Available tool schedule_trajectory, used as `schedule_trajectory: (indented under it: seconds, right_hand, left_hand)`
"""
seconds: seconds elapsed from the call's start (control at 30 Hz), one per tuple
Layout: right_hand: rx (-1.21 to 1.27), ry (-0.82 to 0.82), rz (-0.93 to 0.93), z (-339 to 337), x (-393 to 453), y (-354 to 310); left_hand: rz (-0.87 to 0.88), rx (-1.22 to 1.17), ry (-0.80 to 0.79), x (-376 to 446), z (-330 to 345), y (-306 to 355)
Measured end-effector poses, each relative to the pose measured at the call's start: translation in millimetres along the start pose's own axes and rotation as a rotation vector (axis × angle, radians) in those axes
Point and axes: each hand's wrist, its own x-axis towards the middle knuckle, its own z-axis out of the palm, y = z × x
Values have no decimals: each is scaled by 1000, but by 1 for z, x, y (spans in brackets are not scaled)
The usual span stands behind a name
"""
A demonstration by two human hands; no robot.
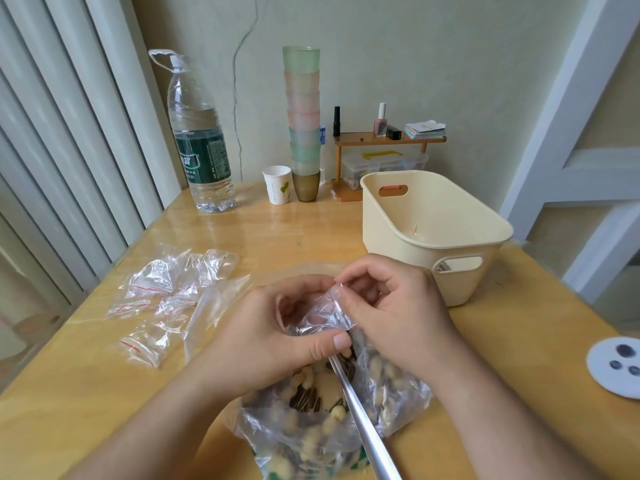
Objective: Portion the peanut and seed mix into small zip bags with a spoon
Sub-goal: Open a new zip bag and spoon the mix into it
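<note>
A big clear bag of peanut and seed mix (pixel 311 424) lies open on the table near me. A metal spoon (pixel 360 417) rests in it, its handle slanting toward me. Above that bag, my left hand (pixel 277 337) and my right hand (pixel 394 317) both pinch a small clear zip bag (pixel 325 313) with a red strip at its mouth. Whether the small bag holds any mix is hidden by my fingers. Several empty small zip bags (pixel 162 299) with red strips lie scattered to the left.
A cream plastic basket (pixel 433 233) stands at the right. At the back are a large water bottle (pixel 201 143), a paper cup (pixel 277 184), a tall stack of tumblers (pixel 304 126) and a small wooden shelf (pixel 388 140). A white round disc (pixel 616 367) lies at the right edge.
</note>
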Motion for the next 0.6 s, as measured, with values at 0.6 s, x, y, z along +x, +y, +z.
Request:
schedule_trajectory:
  seconds: [0.6]
  right_hand:
    - [89,-96,-8,1,0,1]
  left_hand:
    - [182,301,164,0,2,-2]
